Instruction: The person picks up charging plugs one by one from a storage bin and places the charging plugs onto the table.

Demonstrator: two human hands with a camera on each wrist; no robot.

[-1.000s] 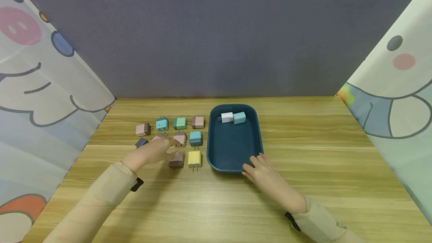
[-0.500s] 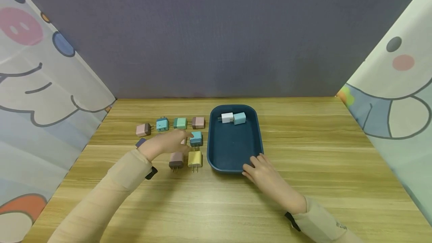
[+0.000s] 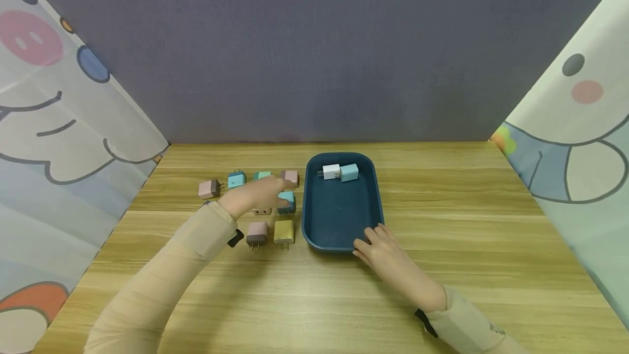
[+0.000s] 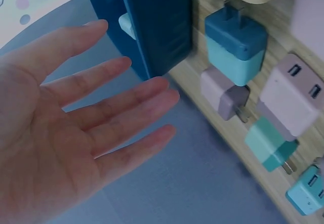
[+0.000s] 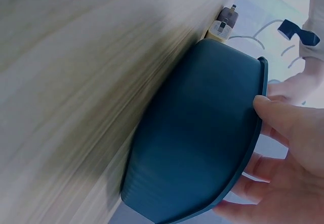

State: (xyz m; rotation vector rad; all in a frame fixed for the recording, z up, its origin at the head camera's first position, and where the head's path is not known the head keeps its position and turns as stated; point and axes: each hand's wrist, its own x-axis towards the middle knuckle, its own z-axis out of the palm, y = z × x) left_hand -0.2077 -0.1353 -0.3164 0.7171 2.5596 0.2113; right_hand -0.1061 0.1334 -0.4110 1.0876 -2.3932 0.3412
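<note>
My left hand [image 3: 257,193] hovers with spread, extended fingers over a group of small plug chargers. Nearest to it in the head view is a two-tone blue charger [image 3: 290,196]. From the left wrist, that blue charger [image 4: 236,47] stands apart from the fingers, prongs showing. My right hand [image 3: 383,253] holds the near right corner of a dark blue tray [image 3: 341,212]. In the right wrist view the thumb lies outside the tray wall [image 5: 197,128] and the fingers reach over its rim. Inside the tray lie a white charger [image 3: 331,171] and a light blue charger [image 3: 349,172].
Left of the tray sit a yellow charger [image 3: 283,231], a pink and brown charger [image 3: 257,232], another pink charger [image 3: 290,177], a green charger [image 3: 262,175], a blue charger [image 3: 236,179] and a pink charger [image 3: 209,189]. A grey panel [image 3: 314,70] rises behind the wooden table [image 3: 442,195].
My left hand has moved right and slightly away from me, from the pink chargers to above the two-tone blue charger. The right hand and the tray have stayed in place.
</note>
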